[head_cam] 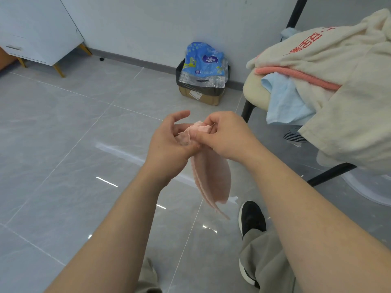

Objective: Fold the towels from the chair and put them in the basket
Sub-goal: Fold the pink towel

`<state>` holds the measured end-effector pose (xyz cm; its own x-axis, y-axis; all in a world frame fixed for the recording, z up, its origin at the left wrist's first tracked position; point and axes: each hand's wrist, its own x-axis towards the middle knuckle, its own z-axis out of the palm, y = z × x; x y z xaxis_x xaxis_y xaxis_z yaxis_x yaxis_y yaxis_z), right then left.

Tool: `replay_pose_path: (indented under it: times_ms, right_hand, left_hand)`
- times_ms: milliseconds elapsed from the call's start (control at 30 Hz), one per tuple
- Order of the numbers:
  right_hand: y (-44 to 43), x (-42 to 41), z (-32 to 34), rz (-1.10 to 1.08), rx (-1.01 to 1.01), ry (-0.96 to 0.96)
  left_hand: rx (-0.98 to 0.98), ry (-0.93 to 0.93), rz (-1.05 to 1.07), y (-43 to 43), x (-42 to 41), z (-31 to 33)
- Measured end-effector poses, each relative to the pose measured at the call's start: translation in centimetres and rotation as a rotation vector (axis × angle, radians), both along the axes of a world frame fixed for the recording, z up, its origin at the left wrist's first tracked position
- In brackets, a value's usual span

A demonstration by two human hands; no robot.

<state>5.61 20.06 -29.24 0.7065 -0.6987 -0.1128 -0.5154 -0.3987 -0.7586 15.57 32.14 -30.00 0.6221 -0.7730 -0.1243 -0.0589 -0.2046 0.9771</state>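
The pink towel (213, 178) hangs in the air in front of the person, its long axis running straight down from the 2 hands, already doubled into 2 layers. Both hands meet at its top end. The right hand (226, 134) has its fingers curled and pinching the bunched top edge. The left hand (169, 140) grips the same edge from the left, forefinger lifted free. The loose lower end dangles near, below the wrists, and looks reachable by either hand for the next fold. The chair (251, 89) with the remaining towel pile (338, 66) stands to the right and farther off. I cannot tell whether the white curved rim (364, 187) under it is the basket.
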Motion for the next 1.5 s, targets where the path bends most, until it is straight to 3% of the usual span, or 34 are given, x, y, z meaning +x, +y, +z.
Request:
replay_pose_path:
  times_ms: [233,467,700,833,1033,1500]
  right_hand:
    - [-0.2,-0.1,0.0,0.091,0.003,0.016]
    - [-0.1,0.0,-0.2,0.133,-0.065,-0.026]
    - [-0.4,-0.1,0.1,0.047,-0.179,-0.047]
    - [-0.3,0.0,0.1,0.027,-0.195,-0.095]
    - [0.2,0.0,0.6,0.049,-0.257,-0.183]
    - [0.2,-0.3,0.5,0.153,-0.068,-0.125]
  left_hand:
    - [0.058,-0.058,0.135,-0.2,0.0,0.1]
    - [0.055,0.036,0.165,-0.1,0.1,0.1]
    - [-0.072,0.338,0.082,0.0,0.8,0.4]
    - [-0.101,0.39,0.071,-0.1,1.0,0.4]
    - [-0.098,0.33,0.175,-0.2,0.5,0.4]
    - [-0.021,0.168,0.229,-0.3,0.5,0.2]
